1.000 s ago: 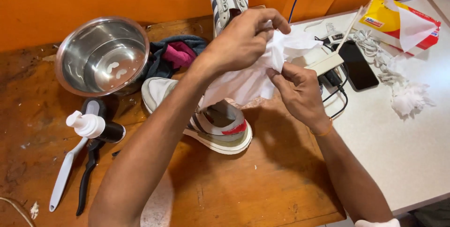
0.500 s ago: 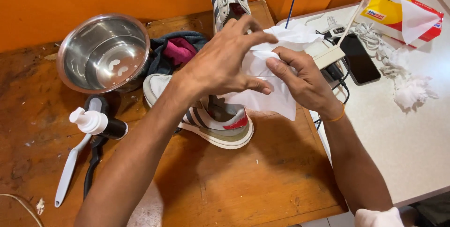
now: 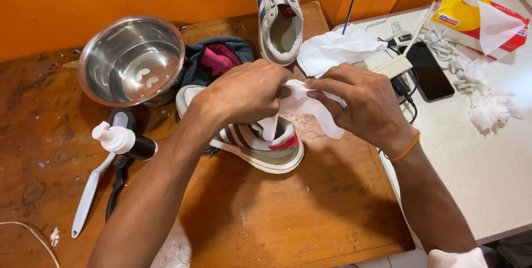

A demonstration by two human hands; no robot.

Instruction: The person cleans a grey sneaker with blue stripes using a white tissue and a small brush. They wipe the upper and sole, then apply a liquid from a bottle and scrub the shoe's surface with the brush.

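My left hand and my right hand both grip a white tissue just above a striped sneaker that lies on the wooden table. One end of the tissue hangs down into the shoe's opening. A second sneaker stands upright against the orange wall behind. Another crumpled white tissue lies next to it.
A steel bowl with a little liquid sits at the left, a dark cloth with a pink one beside it. A pump bottle and brushes lie front left. A tissue box, phone, cables and wadded tissue occupy the white table.
Both hands have lowered the tissue from in front of the far sneaker down onto the near shoe, and one end now hangs into its opening.
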